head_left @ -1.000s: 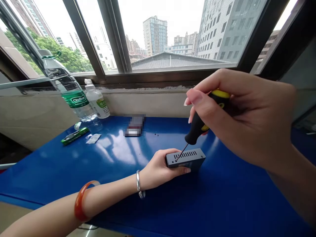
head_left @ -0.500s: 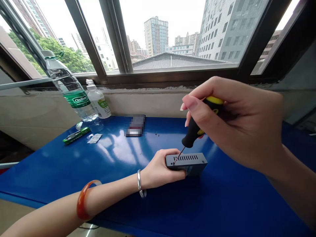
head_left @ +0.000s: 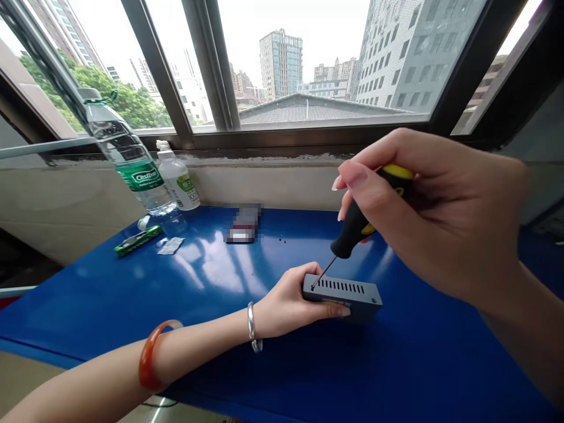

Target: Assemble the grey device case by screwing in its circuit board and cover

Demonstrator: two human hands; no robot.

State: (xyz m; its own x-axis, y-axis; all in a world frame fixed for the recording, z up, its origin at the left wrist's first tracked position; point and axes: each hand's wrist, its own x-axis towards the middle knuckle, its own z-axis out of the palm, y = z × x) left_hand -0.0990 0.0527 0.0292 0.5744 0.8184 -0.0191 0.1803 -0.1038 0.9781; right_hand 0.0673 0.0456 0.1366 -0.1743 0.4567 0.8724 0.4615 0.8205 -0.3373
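My right hand (head_left: 436, 217) is closed round a yellow-and-black screwdriver (head_left: 355, 235), shaft slanting down-left, tip at the box's left end, seemingly in a small hole; my left hand (head_left: 286, 299) grips the slotted metal box (head_left: 343, 294) on the blue worktop (head_left: 396, 364); its long axis runs left-right; it sits further right and squarer than a second ago.

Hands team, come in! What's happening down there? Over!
Right hand gripping black-and-yellow screwdriver, tip at vented metal box's corner. Left hand holding box. Nothing in the way.
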